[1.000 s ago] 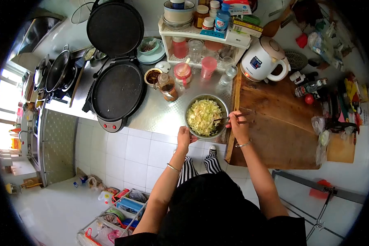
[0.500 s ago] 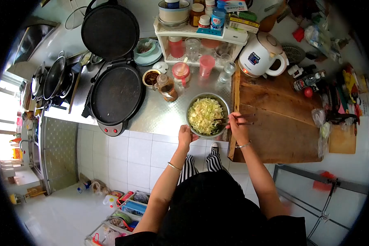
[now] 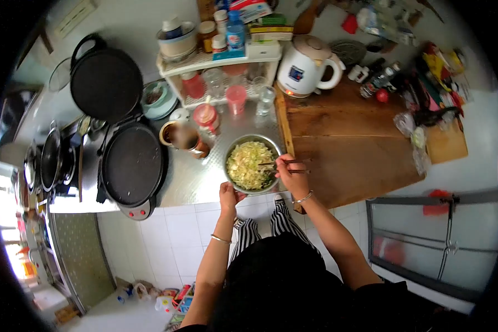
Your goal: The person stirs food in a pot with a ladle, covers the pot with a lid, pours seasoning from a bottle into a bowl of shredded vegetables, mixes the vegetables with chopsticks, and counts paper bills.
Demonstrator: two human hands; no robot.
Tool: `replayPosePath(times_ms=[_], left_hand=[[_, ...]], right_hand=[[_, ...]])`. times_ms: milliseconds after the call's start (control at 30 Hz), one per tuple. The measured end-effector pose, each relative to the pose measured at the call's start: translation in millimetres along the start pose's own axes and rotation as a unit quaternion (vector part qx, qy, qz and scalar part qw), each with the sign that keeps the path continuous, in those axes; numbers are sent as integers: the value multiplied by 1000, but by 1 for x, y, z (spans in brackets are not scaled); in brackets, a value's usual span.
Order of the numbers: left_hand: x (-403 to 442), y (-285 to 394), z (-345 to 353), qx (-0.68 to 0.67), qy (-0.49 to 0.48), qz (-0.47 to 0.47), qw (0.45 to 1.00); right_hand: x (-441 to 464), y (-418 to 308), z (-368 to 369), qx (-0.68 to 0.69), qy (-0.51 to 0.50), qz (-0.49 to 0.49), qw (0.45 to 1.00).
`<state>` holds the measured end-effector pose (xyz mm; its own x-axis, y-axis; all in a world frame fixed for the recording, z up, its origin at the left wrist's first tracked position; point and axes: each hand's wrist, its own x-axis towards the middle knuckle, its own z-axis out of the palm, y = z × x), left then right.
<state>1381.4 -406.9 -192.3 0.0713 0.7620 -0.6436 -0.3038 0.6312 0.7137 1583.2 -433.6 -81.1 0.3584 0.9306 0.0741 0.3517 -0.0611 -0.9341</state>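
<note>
A metal bowl full of shredded cabbage stands at the front edge of the steel counter. Some dark green bits show at the cabbage's lower right side. My left hand grips the bowl's rim at its lower left, thumb up and fingers beneath. In my right hand is a pair of chopsticks, held closed-fingered at the bowl's right side. Their tips reach into the cabbage. Left of the bowl are a glass jar with brown contents and a red-lidded container.
An opened electric griddle sits to the left, with pans beyond it. Behind the bowl are a pink cup and a white shelf. A kettle stands on the wooden board to the right.
The view has turned, so the counter and its things sit further left and slightly rotated. My left hand stays on the bowl; the chopsticks remain in the cabbage with a small shift.
</note>
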Motion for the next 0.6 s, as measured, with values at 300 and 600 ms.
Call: replayPosePath(times_ms=[300,600], left_hand=[[14,15,-9,54,-45,-8,997],[-17,45,-13,46,26,207,977]], right_hand=[[-9,-16,8,38,107,1,994],[-27,-24,23,25,152,-3,988]])
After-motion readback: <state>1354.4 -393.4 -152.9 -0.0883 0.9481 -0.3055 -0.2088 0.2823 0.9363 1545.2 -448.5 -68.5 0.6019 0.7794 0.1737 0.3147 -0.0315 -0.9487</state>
